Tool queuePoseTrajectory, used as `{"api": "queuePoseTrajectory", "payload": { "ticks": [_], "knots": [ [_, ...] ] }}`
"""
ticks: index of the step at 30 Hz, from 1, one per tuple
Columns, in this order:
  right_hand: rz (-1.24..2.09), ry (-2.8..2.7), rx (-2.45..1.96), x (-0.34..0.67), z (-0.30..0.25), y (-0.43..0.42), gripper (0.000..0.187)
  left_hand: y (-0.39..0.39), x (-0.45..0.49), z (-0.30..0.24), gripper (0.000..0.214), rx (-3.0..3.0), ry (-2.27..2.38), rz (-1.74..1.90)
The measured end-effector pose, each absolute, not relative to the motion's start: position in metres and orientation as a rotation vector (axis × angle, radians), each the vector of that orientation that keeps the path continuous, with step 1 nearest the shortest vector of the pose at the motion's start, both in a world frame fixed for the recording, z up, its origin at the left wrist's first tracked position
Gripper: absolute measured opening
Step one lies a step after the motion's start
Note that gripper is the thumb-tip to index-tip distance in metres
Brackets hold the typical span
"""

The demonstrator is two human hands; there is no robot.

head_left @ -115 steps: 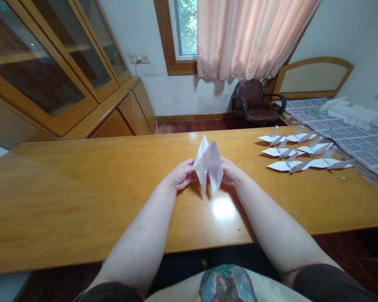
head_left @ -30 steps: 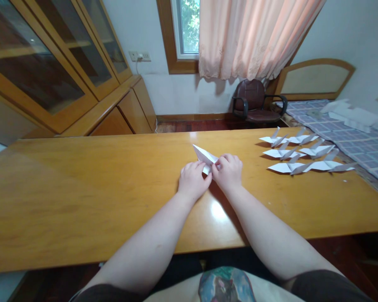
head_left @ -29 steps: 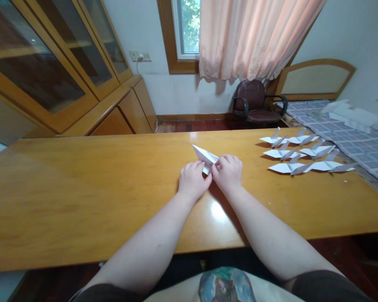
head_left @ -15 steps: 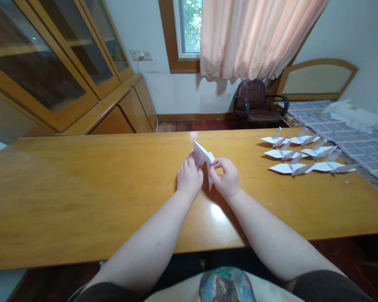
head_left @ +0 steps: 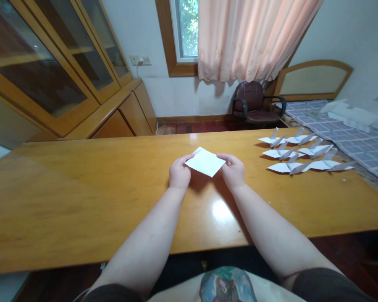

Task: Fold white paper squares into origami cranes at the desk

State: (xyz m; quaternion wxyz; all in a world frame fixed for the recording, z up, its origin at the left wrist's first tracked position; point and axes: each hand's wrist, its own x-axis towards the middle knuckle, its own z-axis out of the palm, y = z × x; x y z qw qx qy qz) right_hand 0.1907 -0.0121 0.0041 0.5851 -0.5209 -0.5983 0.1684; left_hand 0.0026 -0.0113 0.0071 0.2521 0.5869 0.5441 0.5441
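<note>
A white sheet of folded paper (head_left: 206, 162), now a flat diamond, is held just above the table between my two hands. My left hand (head_left: 179, 173) grips its left corner, thumb on top and the other fingers mostly hidden beneath. At the opposite corner my right hand (head_left: 233, 171) is closed on the paper the same way. One corner of the diamond points toward me and another toward the window. Off to the right stand several white folded paper cranes (head_left: 290, 167) in rows, apart from my hands.
The wooden table (head_left: 82, 201) spans the view. Behind it are a glass-fronted cabinet (head_left: 59, 100) on the left, a brown armchair (head_left: 251, 102) and a pink curtain (head_left: 239, 42). A bed (head_left: 340, 130) with white papers (head_left: 353, 115) on it lies beyond the table's right end.
The paper was partly unfolded and upright with a flap hanging down; now it is a flat diamond. My hands have moved apart to its left and right corners.
</note>
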Motion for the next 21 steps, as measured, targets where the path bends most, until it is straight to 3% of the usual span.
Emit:
{"api": "queuePoseTrajectory", "payload": {
  "ticks": [4,7,13,19,21],
  "knots": [
    [0.036,-1.552,-1.002,0.206,0.015,-0.015,0.020,-0.002,-0.008,0.006,0.018,1.698,1.459,1.594],
    [-0.043,-1.794,-0.961,0.212,0.021,-0.014,0.022,0.005,-0.021,0.008,0.021,1.848,1.534,1.385],
    [0.356,-2.388,-1.197,0.203,0.023,-0.014,0.015,0.009,-0.036,0.010,0.033,2.049,1.693,0.505],
    [0.646,-2.427,-0.997,0.186,0.022,-0.026,0.016,-0.007,-0.010,0.010,0.037,2.293,1.943,0.354],
    [0.677,-2.376,-0.967,0.181,0.017,-0.027,0.016,-0.011,-0.001,0.005,0.050,2.396,1.855,0.218]
  ]
}}
